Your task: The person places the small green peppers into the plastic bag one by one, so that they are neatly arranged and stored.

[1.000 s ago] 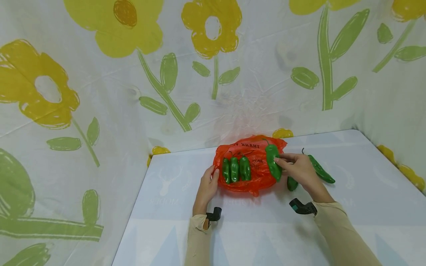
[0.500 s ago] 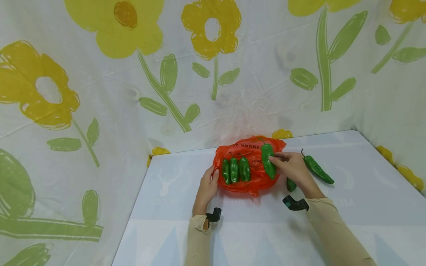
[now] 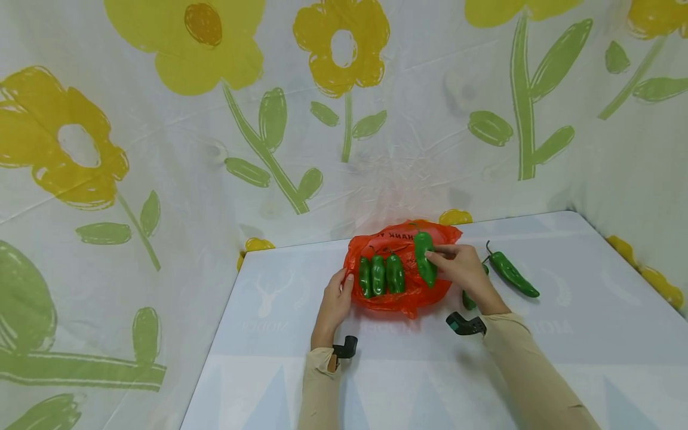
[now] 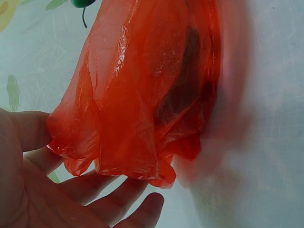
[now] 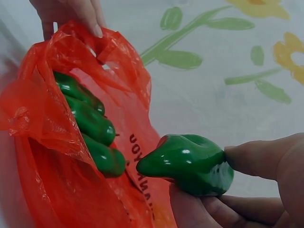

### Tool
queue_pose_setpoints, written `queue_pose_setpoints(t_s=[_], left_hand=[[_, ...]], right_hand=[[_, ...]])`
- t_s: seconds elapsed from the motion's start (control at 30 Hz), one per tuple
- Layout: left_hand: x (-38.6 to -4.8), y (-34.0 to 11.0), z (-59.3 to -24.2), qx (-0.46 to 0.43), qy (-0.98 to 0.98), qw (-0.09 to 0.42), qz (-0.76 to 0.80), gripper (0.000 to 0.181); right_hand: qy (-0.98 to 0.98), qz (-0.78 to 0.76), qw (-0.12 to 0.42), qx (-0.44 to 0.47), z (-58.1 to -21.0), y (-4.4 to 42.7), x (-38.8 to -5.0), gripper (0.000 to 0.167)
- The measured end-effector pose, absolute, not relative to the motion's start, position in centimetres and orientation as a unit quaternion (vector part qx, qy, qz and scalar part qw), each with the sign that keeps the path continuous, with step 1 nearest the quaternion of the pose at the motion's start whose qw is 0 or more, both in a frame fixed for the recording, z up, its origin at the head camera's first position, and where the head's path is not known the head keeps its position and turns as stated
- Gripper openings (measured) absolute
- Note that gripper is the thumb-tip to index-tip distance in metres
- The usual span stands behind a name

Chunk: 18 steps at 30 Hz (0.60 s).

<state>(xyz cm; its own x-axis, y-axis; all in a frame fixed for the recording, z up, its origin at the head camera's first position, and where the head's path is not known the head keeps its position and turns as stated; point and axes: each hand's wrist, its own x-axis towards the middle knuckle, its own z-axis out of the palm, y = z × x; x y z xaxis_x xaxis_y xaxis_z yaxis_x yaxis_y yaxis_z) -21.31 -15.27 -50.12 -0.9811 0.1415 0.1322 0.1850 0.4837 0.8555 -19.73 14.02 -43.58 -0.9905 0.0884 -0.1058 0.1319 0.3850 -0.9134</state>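
The pale blue-and-white printed tabletop carries, toward its twelve o'clock edge, a red plastic bag, with a long green pepper lying at the bag's three o'clock and a partly hidden green pepper nearer it, toward four.

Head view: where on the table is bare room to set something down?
Bare: the table left of the left hand, and the stretch between the sleeves. Crowded: the red bag and just right of it, with peppers and the right hand.

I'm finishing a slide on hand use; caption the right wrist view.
The right hand pinches a green pepper; the left hand holds a red plastic bag containing three peppers.
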Motion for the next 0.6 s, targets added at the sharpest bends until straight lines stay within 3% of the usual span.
queue_pose_setpoints(t_s=[0.6], left_hand=[[-21.01,-15.41,-50.09,-0.098,-0.857,0.03,-0.505,0.046]], right_hand=[[0.829,-0.555,0.034,0.067,-43.76,13.42,-20.54,0.058]])
